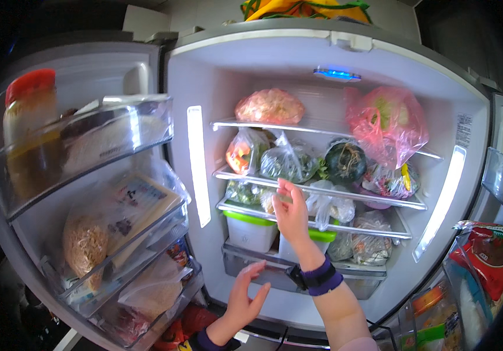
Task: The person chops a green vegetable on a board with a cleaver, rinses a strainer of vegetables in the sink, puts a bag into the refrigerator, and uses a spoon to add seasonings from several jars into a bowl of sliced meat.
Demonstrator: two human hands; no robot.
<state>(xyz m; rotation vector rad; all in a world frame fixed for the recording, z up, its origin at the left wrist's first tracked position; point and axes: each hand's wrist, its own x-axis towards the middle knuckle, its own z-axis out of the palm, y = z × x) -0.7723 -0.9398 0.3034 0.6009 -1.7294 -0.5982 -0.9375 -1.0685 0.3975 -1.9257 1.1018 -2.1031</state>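
Observation:
My right hand point(293, 215) reaches into an open refrigerator, in front of its glass shelves, with fingers apart and nothing in them. Behind its fingertips runs a shelf edge point(383, 200); I cannot tell whether they touch it. Lower and to the left, my left hand point(244, 300) is raised with thumb and fingers apart, holding nothing. Around the right hand are a tied bag of greens point(288, 162), a dark green squash point(345, 161) and a white plastic bag point(330, 206). A white container with a green lid point(251, 232) stands below, with a second one point(284, 248) partly hidden behind my right hand and wrist.
A pink bag of produce point(387, 120) overhangs the upper shelf, beside a wrapped bundle point(270, 106) further left. The open left door point(163, 66) holds a red-capped jar point(32, 109) and bagged foods. Packets, including a red one point(490, 259), fill the right door. A clear drawer point(269, 272) lies below.

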